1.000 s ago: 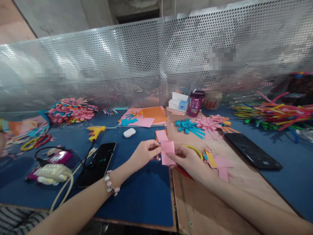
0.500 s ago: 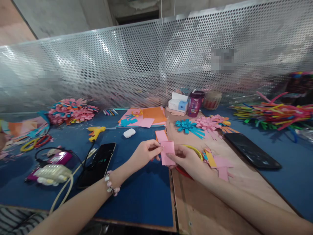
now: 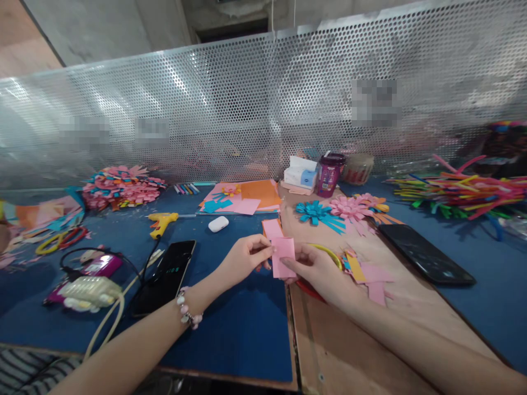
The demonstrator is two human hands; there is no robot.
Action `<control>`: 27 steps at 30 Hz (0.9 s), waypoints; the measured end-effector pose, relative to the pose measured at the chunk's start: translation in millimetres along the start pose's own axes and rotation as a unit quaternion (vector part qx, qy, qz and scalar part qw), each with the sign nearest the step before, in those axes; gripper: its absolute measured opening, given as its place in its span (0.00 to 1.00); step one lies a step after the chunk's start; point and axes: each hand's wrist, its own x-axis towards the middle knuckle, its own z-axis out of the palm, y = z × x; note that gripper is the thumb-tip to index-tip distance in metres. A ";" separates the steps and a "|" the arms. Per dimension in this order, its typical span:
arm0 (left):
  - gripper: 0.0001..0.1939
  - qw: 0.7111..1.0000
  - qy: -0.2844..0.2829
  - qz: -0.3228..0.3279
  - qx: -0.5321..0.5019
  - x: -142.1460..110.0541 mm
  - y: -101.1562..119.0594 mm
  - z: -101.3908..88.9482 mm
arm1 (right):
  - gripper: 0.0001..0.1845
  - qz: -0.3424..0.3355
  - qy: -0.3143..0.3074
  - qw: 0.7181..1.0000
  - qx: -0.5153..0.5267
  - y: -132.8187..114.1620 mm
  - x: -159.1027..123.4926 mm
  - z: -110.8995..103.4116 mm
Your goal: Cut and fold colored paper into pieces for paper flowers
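Between my two hands is a small pink piece of paper [image 3: 284, 259], held upright above the seam of the two table boards. My left hand [image 3: 248, 257] pinches its left edge between thumb and fingers. My right hand [image 3: 319, 270] grips its right side, the thumb lying on the front face. Just behind it lies another pink strip on an orange piece [image 3: 272, 227]. Under my right hand sit scissors with yellow and red handles [image 3: 332, 254], mostly covered. Pink, yellow and blue paper scraps [image 3: 374, 277] lie right of that hand.
On the left are a yellow glue gun [image 3: 162, 224], a phone [image 3: 171, 271], a power strip [image 3: 88, 291] and a white earbud case [image 3: 218, 224]. Paper flowers [image 3: 349, 207], a purple cup [image 3: 330, 174] and a second phone [image 3: 424, 255] are on the right. A perforated metal screen [image 3: 230, 109] stands behind.
Almost nothing differs. Both hands keep the same hold on the pink paper, and the view has shifted very slightly.
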 end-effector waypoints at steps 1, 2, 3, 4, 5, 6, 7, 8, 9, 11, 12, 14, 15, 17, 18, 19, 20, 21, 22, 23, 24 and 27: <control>0.13 1.000 0.000 0.000 0.000 0.1 -0.1 0.0 | 0.18 0.000 -0.001 1.000 -0.001 -0.6 -0.4 0.1; 0.13 1.000 -0.001 0.000 0.002 0.2 -0.1 0.0 | 0.18 0.000 -0.001 1.000 -0.004 -1.1 -0.9 0.2; 0.12 1.000 -0.002 0.000 0.003 0.1 0.1 0.1 | 0.19 0.001 0.002 1.000 -0.010 -1.7 -1.4 0.3; 0.12 1.000 -0.003 -0.001 0.006 0.0 0.5 0.2 | 0.19 0.001 0.004 1.000 -0.017 -2.3 -1.8 0.4; 0.12 1.000 -0.003 0.001 0.008 -0.4 1.2 0.6 | 0.19 0.000 0.008 1.000 -0.024 -2.9 -2.1 0.5; 0.11 1.000 0.000 0.006 0.012 -0.9 2.1 1.2 | 0.19 -0.001 0.012 0.999 -0.032 -3.5 -2.3 0.8; 0.11 1.000 0.003 0.014 0.017 -1.7 3.2 2.2 | 0.19 -0.002 0.016 0.999 -0.039 -4.2 -2.4 1.1; 0.10 0.999 0.009 0.024 0.026 -2.6 4.5 3.6 | 0.18 -0.002 0.019 0.999 -0.041 -4.9 -2.3 1.6; 0.09 0.999 0.018 0.035 0.037 -3.7 5.9 5.4 | 0.18 -0.001 0.020 0.999 -0.038 -5.6 -2.0 2.2; 0.08 0.995 0.048 0.056 0.067 -6.0 8.4 10.0 | 0.17 0.003 0.019 1.000 -0.023 -6.7 -1.5 3.5; 0.08 0.993 0.065 0.064 0.081 -7.2 9.4 12.5 | 0.16 0.005 0.018 1.000 -0.013 -7.1 -1.2 4.3; 0.08 0.987 0.094 0.078 0.108 -9.5 10.5 17.2 | 0.16 0.000 0.020 1.000 -0.004 -7.4 -1.0 5.8; 0.07 0.984 0.104 0.083 0.121 -10.6 10.7 19.1 | 0.16 -0.004 0.022 1.000 -0.004 -7.4 -1.0 6.5; 0.07 0.978 0.115 0.090 0.147 -12.6 10.4 21.7 | 0.17 -0.013 0.026 1.000 -0.005 -6.9 -1.3 7.7; 0.06 0.976 0.119 0.093 0.158 -13.5 10.0 22.4 | 0.17 -0.015 0.025 1.000 -0.003 -6.5 -1.4 8.2; 0.06 0.973 0.122 0.096 0.169 -14.3 9.5 22.7 | 0.18 -0.016 0.022 1.000 -0.001 -6.1 -1.4 8.6; 0.06 0.971 0.126 0.100 0.179 -14.9 8.9 22.7 | 0.19 -0.015 0.014 1.000 0.002 -5.8 -1.4 8.7; 0.06 0.968 0.129 0.104 0.190 -15.3 8.3 22.5 | 0.19 -0.012 0.004 1.000 0.006 -5.7 -1.3 8.8; 0.06 0.965 0.133 0.108 0.201 -15.6 7.7 22.2 | 0.20 -0.008 -0.008 1.000 0.007 -5.7 -1.2 8.7; 0.05 0.961 0.137 0.111 0.212 -15.6 7.1 21.8 | 0.20 -0.003 -0.018 1.000 0.006 -6.0 -1.1 8.5; 0.05 0.958 0.140 0.113 0.222 -15.6 6.6 21.5 | 0.21 0.001 -0.023 1.000 0.003 -6.4 -1.0 8.2; 0.05 0.952 0.142 0.118 0.243 -15.4 5.0 20.7 | 0.21 0.007 -0.018 1.000 -0.009 -8.3 -1.2 7.5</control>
